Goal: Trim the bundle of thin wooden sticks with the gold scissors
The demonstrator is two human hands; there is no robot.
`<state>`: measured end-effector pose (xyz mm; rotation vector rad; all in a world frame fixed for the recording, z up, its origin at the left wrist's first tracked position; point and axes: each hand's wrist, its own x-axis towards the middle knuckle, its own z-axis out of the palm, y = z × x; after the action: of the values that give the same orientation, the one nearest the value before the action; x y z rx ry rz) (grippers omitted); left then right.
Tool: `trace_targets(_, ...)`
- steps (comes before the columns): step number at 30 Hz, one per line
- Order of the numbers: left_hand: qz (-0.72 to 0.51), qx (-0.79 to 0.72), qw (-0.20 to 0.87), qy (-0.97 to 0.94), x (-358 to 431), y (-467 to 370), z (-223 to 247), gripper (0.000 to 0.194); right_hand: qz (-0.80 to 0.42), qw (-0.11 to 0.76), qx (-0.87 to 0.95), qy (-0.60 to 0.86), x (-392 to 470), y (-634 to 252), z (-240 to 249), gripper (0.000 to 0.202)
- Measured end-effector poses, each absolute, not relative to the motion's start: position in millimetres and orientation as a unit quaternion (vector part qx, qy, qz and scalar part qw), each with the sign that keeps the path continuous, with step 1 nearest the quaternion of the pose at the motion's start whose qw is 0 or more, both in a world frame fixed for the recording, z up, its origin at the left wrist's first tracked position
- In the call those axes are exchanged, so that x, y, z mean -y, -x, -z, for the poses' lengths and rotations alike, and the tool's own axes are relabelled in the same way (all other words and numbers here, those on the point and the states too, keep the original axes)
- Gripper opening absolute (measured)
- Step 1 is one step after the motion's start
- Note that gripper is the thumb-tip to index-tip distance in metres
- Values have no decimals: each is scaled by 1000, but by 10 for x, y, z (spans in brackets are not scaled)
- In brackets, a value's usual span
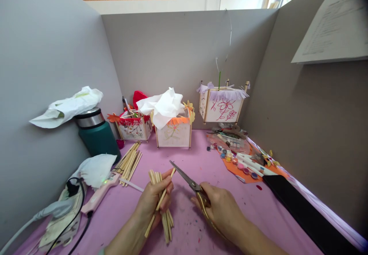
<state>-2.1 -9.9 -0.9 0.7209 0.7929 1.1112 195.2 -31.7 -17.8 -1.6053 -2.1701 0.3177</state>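
Observation:
My left hand (153, 199) is closed around a bundle of thin wooden sticks (167, 224). One stick (152, 221) lies across the others at a slant, its upper end standing out past my fingers. In my right hand (220, 205) is a pair of scissors (186, 178) with dark blades and gold-coloured handles. The blades look nearly closed and point up and left, their tip close to the upper end of the slanted stick. Whether blade and stick touch, I cannot tell. More wooden sticks (130, 161) lie in a pile on the table behind my left hand.
A pink glue gun (100, 193) and a power strip (61, 222) with cables lie at the left, near a green bottle (97, 136). Decorated paper boxes (174, 136) stand at the back. Small paint pots (228, 157) and a long black object (304, 209) lie at the right.

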Motion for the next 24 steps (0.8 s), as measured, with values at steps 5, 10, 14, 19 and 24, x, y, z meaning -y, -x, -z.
trace_targets(5, -506, -367, 713, -317, 77, 10, 30, 35, -75, 206, 782, 583, 340, -1943, 138, 22)
trace_targets(10, -504, -361, 711, -332, 85, 19, 28, 36, -83, 193, 777, 594, 317, -1954, 159, 18)
trace_targets(14, -511, -349, 712, -331, 65, 31, -5, 36, -141, 206, 763, 597, 261, -1991, 153, 20)
trace_targets(19, -522, -355, 719, -290, 11, 73, 10, 34, -493, 333, 602, 533, 263, -2016, -22, 40)
trace_targets(24, -514, -320, 733, -311, 25, 59, 48, 37, -823, 244, 330, 393, 255, -2038, -18, 54)
